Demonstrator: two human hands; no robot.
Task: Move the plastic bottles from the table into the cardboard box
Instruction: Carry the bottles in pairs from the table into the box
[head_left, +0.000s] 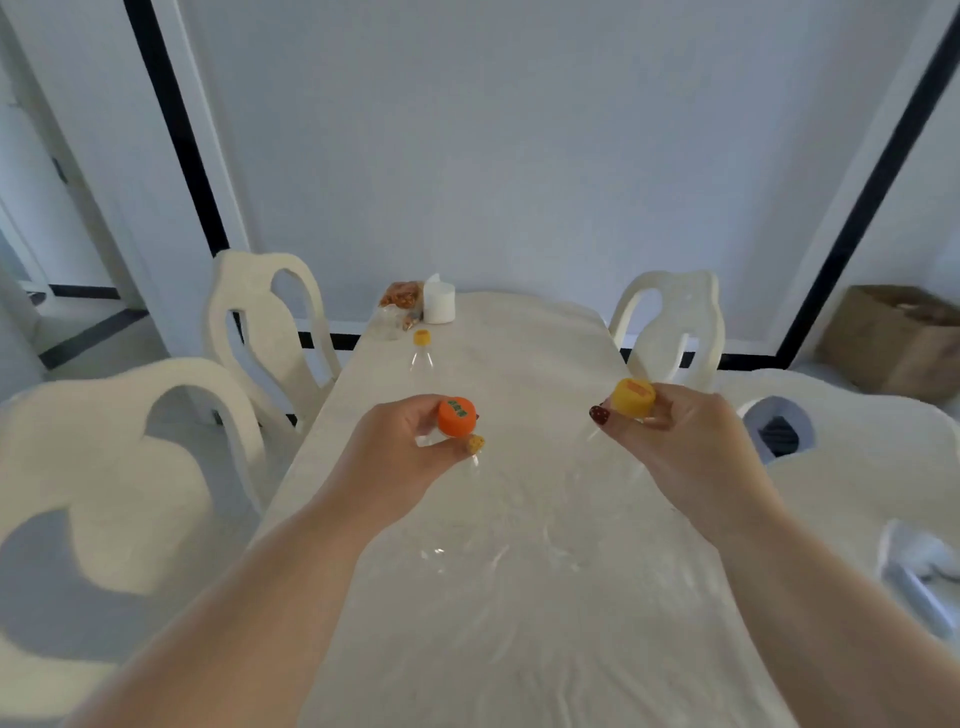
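Both forearms reach out over the table (519, 649), which serves as the reference for every position below. Above the table's middle, the left hand (400, 447) pinches the neck of a clear plastic bottle just under its orange cap (456, 415), with fingers and thumb curled tight around it. Toward the table's right edge, the right hand (680, 441) grips a 2nd clear bottle in the same manner below its yellow cap (632, 396). Each bottle body hangs down beneath its hand and is nearly invisible against the pale tabletop, so whether either base touches the surface cannot be told. A 3rd bottle (422, 358), also clear with a yellow cap, stands upright farther along the table toward its far end. Beyond it, at the far left corner, sit a white container (439, 304) and a bag of orange snacks (401, 297). The cardboard box (898, 340) rests on the floor, off the table's far right corner and well apart from both hands. Cream chairs (270, 322) flank the table on both sides. Handling judgement: the bottles appear empty, hence very light, thin-walled and easily dented, and the smooth body is likely slippery. The neck directly under the cap is the stiffest part and gives the surest hold, so the present grip suits a carry to the box.
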